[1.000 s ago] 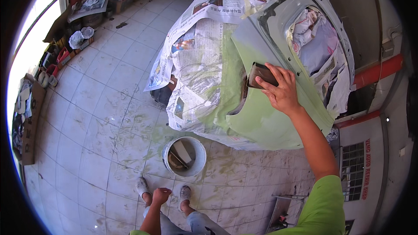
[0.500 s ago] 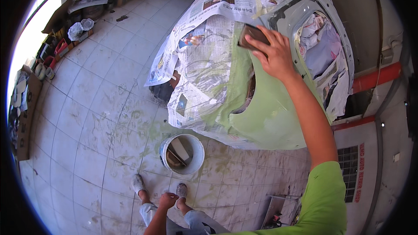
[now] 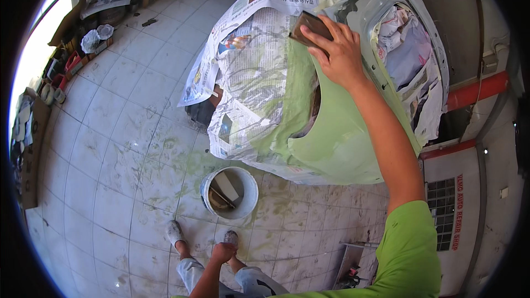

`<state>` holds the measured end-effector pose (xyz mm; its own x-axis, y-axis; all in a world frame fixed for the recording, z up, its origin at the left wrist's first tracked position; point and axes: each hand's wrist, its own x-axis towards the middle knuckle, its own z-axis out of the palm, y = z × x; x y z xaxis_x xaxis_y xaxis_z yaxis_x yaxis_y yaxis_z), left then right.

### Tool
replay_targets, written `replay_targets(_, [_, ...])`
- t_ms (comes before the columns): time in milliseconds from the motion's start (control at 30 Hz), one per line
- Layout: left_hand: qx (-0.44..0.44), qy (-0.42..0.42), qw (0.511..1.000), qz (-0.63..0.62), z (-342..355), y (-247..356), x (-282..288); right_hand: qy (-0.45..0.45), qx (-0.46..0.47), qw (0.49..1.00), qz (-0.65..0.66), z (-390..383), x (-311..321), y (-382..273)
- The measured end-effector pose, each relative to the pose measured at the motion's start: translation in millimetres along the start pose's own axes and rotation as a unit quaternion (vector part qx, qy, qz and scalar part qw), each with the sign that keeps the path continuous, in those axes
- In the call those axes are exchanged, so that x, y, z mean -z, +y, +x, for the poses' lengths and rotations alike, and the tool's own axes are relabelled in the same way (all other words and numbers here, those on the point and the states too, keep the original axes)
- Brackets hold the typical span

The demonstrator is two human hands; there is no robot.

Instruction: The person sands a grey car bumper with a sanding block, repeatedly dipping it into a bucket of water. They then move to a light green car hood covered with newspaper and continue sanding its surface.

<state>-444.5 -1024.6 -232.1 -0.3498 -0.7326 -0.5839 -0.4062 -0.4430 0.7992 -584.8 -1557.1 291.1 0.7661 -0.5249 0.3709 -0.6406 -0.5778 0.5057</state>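
My right hand (image 3: pixel 343 55) reaches forward with its fingers and thumb around a brown sanding block (image 3: pixel 312 28). The block lies at the upper edge of a light green-coated car fender (image 3: pixel 353 132), beside the wheel-arch opening. Crumpled newspaper (image 3: pixel 256 55) covers the car body left of the fender, with green smears near the seam. My left hand (image 3: pixel 223 252) hangs low in front of my legs with its fingers curled; whether something is in it cannot be seen.
A white bucket (image 3: pixel 249 190) with flat pieces inside stands on the dusty tiled floor (image 3: pixel 116 149) below the car. Boxes and clutter (image 3: pixel 33 138) line the left side. Paper fills the opening (image 3: pixel 406 49) at right. A metal stand (image 3: pixel 349 265) is near my right side.
My right hand and the sanding block have shifted slightly toward the car's far end. The whole view has tilted a little. My left hand stays low, slightly farther right.
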Motion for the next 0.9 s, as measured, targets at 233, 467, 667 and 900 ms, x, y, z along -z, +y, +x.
replay_targets(233, [0.062,-0.062,0.996,0.008,-11,-7,0,-0.065,0.076,0.994,0.046,-48,27,12])
replay_targets(467, [0.004,-0.054,0.997,-0.06,4,16,-9,-0.026,0.015,0.998,0.055,-44,10,-4])
replay_targets(667, [0.02,-0.095,0.995,0.028,-32,-29,23,-0.057,0.01,0.998,0.023,-185,57,2])
replay_targets(900, [-0.053,-0.075,0.994,0.062,30,26,48,0.033,-0.027,0.997,0.059,-58,-6,-29])
